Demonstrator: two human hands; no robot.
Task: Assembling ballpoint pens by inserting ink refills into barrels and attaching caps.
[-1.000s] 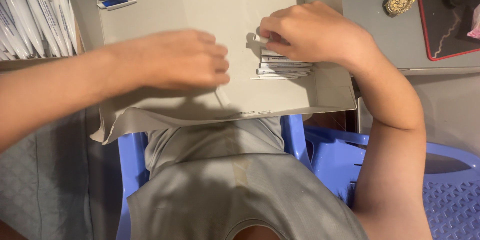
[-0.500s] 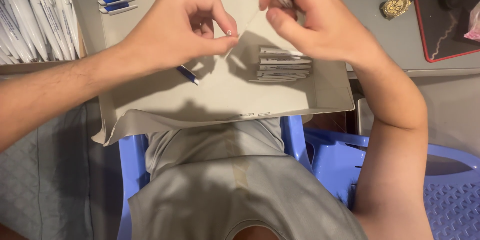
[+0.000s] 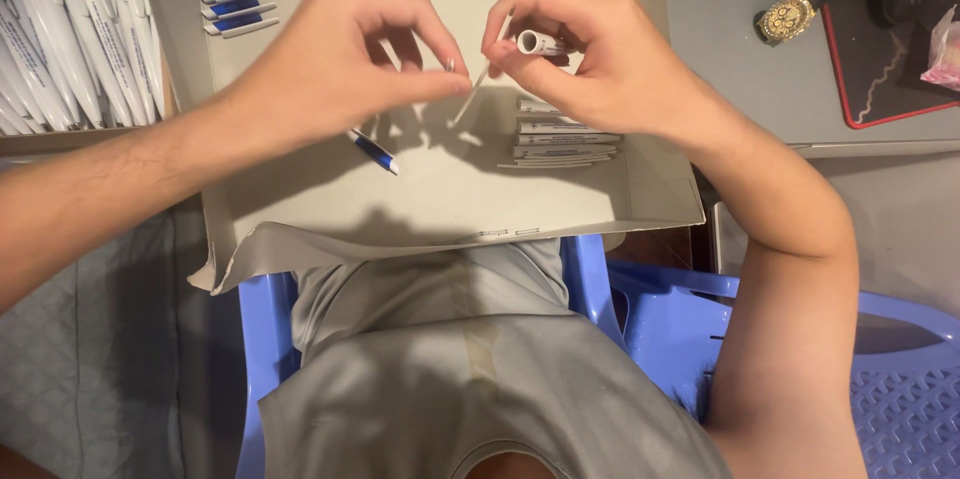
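Observation:
My right hand [image 3: 600, 49] grips a white pen barrel [image 3: 538, 42] with its open end turned toward me. A thin white refill [image 3: 470, 99] slants down from between the right fingers. My left hand [image 3: 345, 64] pinches a small part at its fingertips [image 3: 450, 67] next to the refill, and a blue-and-white pen piece [image 3: 375, 151] sticks out under the palm. Both hands hover over a shallow grey cardboard tray [image 3: 420, 209] resting on my lap. Several white pen barrels [image 3: 565, 134] lie stacked in the tray under the right hand.
Several finished blue-and-white pens [image 3: 235, 1] lie at the tray's top left. A box of many more pens [image 3: 60, 29] stands at the far left. A gold wristwatch [image 3: 795, 11] and a red-edged mat [image 3: 885, 49] sit on the grey table. Blue plastic chairs [image 3: 880, 389] are below.
Both hands rose from the tray floor. The right hand picked a barrel off the stack and lifted it; the left hand came up pinching a small part beside the refill.

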